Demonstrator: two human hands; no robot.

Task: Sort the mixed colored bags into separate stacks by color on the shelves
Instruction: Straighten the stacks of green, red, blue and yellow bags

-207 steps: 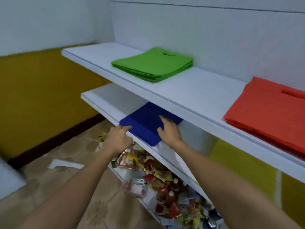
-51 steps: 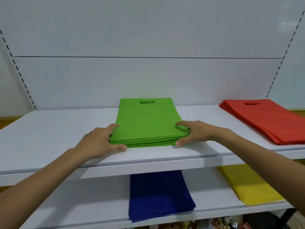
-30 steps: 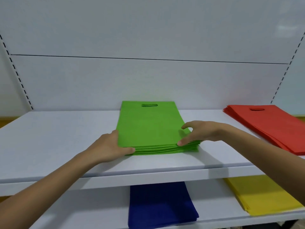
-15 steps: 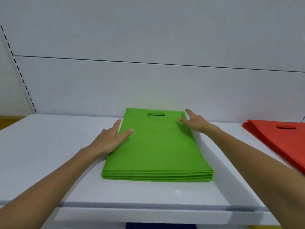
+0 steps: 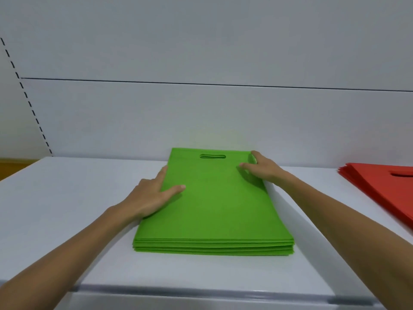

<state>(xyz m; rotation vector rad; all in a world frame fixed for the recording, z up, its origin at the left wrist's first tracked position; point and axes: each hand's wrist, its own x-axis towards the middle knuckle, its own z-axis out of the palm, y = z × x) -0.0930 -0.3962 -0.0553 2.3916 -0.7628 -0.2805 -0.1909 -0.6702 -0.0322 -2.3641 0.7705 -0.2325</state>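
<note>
The front lip of the flat white metal shelf (image 5: 67, 220) runs across the bottom, and two bare forearms reach over it. On the shelf, in the middle, lies the neat stack of flat bright green fabric bags (image 5: 219, 211), its layered edge towards the viewer. The left hand (image 5: 152, 193) rests against the stack's left side, fingers straight and thumb laid on top. Farther back, the right hand (image 5: 261, 168) lies flat with straight fingers on the far right corner, just beside the oval handle cut-out (image 5: 212, 156). Well apart to the right sits a stack of flat red fabric bags (image 5: 384, 189). Behind stands the pale grey back panel (image 5: 201, 119).
</note>
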